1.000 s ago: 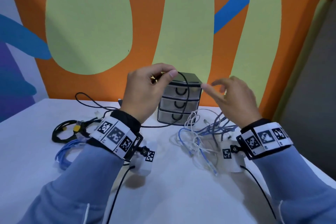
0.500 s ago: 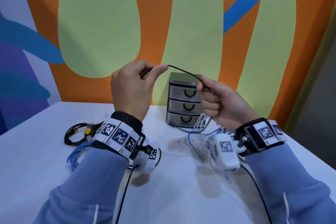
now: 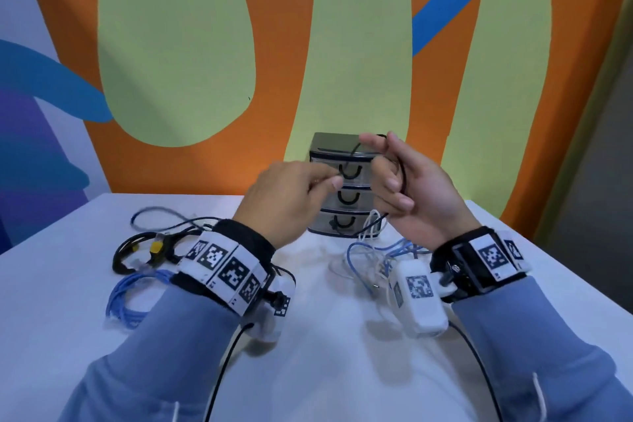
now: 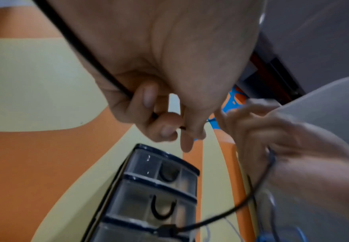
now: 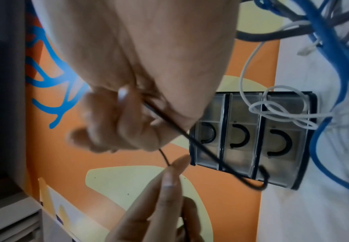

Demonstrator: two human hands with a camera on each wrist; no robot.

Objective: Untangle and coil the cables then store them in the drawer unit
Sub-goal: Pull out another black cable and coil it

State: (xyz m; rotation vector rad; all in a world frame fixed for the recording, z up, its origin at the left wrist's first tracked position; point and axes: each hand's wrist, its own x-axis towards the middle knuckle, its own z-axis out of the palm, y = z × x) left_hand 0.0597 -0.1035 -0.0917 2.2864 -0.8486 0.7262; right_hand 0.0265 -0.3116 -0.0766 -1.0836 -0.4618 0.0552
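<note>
Head view: Both hands are working in front of the drawer unit [image 3: 340, 187], which is standing at the back of the white desk [image 3: 308, 370]. The left hand [image 3: 287, 195] is pinching the black cable [image 3: 403, 175] between thumb and forefinger; its grip is clamped on the cable just left of the top drawer handle. The right hand [image 3: 411, 192] is holding a loop of the same cable, which is running over the raised fingers and down across the palm; its grip is curled on that loop. The cable's lower end is hanging toward the bottom drawer. A coiled blue cable [image 3: 137, 295] and a black-and-yellow cable [image 3: 144, 250] are lying on the desk at the left. A tangle of white and blue cables [image 3: 376, 257] is lying right of the drawer unit.

Left wrist view: The left hand [image 4: 169, 65] is gripping the black cable [image 4: 82, 47] with curled fingertips. The drawer unit [image 4: 155, 193] is sitting below.

Right wrist view: The black cable [image 5: 169, 121] is leaving the right hand [image 5: 138, 81] and crossing the drawer unit [image 5: 252, 139]. The left fingertips [image 5: 175, 170] are pinching it nearby.
</note>
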